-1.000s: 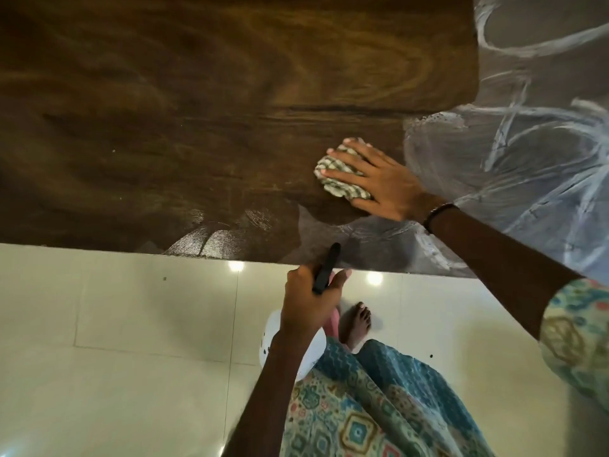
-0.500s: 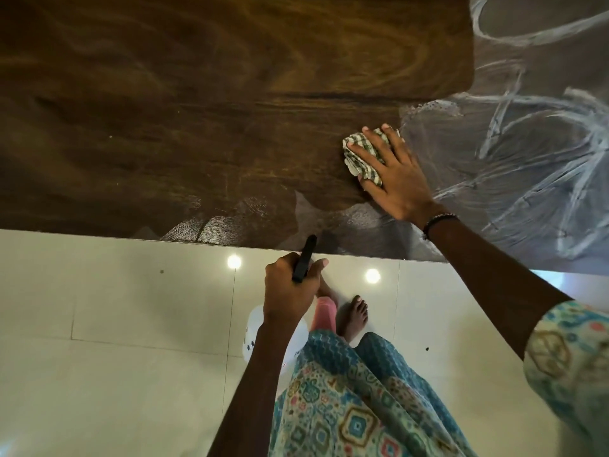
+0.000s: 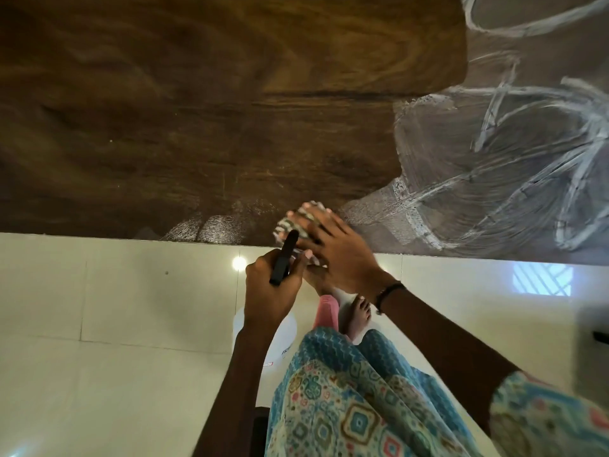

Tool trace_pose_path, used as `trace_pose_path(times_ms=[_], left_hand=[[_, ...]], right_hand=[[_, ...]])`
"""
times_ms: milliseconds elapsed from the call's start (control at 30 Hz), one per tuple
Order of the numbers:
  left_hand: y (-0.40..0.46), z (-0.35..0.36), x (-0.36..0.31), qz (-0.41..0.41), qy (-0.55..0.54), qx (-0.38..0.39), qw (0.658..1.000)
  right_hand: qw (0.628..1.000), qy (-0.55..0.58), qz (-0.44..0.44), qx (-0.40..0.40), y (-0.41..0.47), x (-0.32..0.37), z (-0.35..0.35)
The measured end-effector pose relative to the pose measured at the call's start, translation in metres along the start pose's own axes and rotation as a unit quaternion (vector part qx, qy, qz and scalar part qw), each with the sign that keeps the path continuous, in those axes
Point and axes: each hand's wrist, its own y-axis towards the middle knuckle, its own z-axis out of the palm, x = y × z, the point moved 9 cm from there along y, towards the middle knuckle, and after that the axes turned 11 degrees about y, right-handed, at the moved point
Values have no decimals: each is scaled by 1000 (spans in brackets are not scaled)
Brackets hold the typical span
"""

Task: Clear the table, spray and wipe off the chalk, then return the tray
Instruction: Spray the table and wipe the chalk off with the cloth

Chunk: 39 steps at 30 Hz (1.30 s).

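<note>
Floor (image 3: pixel 131 308): glossy, cream-white large tiles, thin grout lines visible. Two lines cross at lower left.

Reflections in floor: one round bright ceiling-light spot (image 3: pixel 239 262) just below the table edge, centre-left; one pale blue window reflection (image 3: pixel 542 279) with a diagonal lattice pattern at right.

Table (image 3: pixel 197 110): dark brown wood, strong swirling grain, a dark seam running left-right across the middle. Its near edge is straight and borders the floor.

Far right edge: a grey patch on the floor with a small dark object (image 3: pixel 601 336), too cropped to identify.

Lighting: dim, warm.
</note>
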Motion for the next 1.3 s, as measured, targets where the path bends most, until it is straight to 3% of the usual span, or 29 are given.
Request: trace_pose_path(times_ms=[133, 300, 433, 567, 700, 867, 933, 1100, 1300], left_hand=[[1, 2, 4, -15, -20, 9, 1000], [2, 9, -6, -2, -24, 16, 1000], [3, 13, -9, -18, -27, 15, 999], [1, 16, -16, -14, -14, 28, 999], [1, 17, -22, -11, -23, 37, 999], [5, 25, -26, 4, -2, 42, 999], [7, 26, -30, 17, 8, 37, 999], [4, 40, -40, 20, 18, 72, 997], [-9, 71, -75, 83, 79, 110, 987]], right_hand=[[995, -31, 92, 10, -34, -68, -24], [973, -12, 219, -77, 2, -96, -51], [988, -4, 147, -51, 26, -45, -28], [997, -20, 70, -19, -25, -27, -17], [991, -39, 128, -5, -67, -78, -31], [964, 16, 251, -88, -31, -101, -53], [968, 19, 235, -83, -11, -83, -46], [992, 32, 103, -58, -31, -37, -25], [983, -16, 180, -29, -136, -83, -31]])
